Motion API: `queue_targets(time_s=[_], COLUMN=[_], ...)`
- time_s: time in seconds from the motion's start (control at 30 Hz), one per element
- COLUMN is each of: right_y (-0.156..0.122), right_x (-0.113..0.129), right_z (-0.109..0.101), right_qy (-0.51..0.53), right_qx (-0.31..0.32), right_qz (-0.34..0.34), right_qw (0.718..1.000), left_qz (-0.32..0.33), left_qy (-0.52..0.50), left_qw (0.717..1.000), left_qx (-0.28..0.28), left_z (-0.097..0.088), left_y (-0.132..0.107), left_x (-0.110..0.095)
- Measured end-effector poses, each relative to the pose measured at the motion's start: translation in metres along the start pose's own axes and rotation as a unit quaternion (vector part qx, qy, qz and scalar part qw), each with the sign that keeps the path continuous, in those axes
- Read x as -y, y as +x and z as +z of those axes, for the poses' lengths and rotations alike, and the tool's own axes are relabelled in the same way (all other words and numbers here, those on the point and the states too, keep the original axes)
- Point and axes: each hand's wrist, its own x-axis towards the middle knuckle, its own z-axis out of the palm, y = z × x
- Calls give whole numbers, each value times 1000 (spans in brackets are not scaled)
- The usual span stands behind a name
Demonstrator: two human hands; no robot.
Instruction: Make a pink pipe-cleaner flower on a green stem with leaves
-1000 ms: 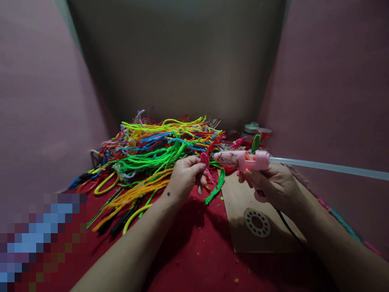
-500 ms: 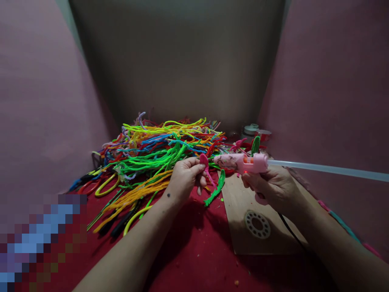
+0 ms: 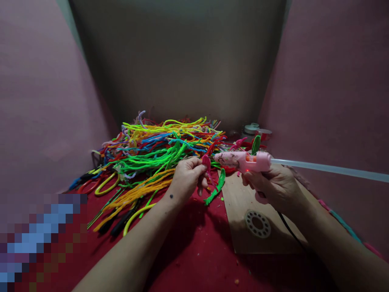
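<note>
Between the thumb and fingers of my left hand [image 3: 191,175] is a pink fuzzy pipe-cleaner petal [image 3: 206,163], its thin tail hanging down. My right hand [image 3: 278,184] is wrapped round the grip of a pink hot glue gun [image 3: 240,161], whose small light glows red. A long clear glue stick [image 3: 328,168] sticks out of its back end to the right. The nozzle points left, close to the petal; I cannot tell whether they touch. Just below them lies a green pipe-cleaner leaf [image 3: 216,187] on the red cloth.
A large heap of coloured pipe cleaners [image 3: 152,156] spreads behind my left hand. Yellow-handled scissors [image 3: 107,184] lie at its left. Under my right arm is a brown board [image 3: 240,239] with a round holed disc [image 3: 257,224]. A lidded jar [image 3: 251,129] stands at the back right.
My left hand has shifted slightly right with the pink petal, nearer the glue gun's nozzle. The glue gun has moved only slightly.
</note>
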Motion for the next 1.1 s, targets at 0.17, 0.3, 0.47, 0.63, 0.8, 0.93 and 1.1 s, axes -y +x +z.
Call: queue_targets(time_s=[0.17,0.3,0.47,0.63,0.8,0.93,1.1], right_y=[0,0,1,0,0,0,0], right_x=[1,-1,-2,1,4,5,5], right_z=[1,0,0,0,1,1,1], right_qy=[14,13,8,5,2,-2,1], right_qx=[-8,-14,-9,-18,-2,4,10], right_qz=[21,23,27,1,-5,-9,-9], right_qw=[1000,1000,1000,1000,1000,1000,1000], left_qz=[2,-2,1,-2,-5,0,8], left_qy=[22,26,38,29,-7,-16,-21], left_qw=[1000,1000,999,1000,1000,1000,1000], left_qx=[-9,-10,-8,-12,-5,-7,-8], left_z=[2,2,2,2,0,-1,-1], left_y=[-2,-2,-3,-2,-1,-1,0], left_x=[-1,-2,-2,-2,-1,-2,-2])
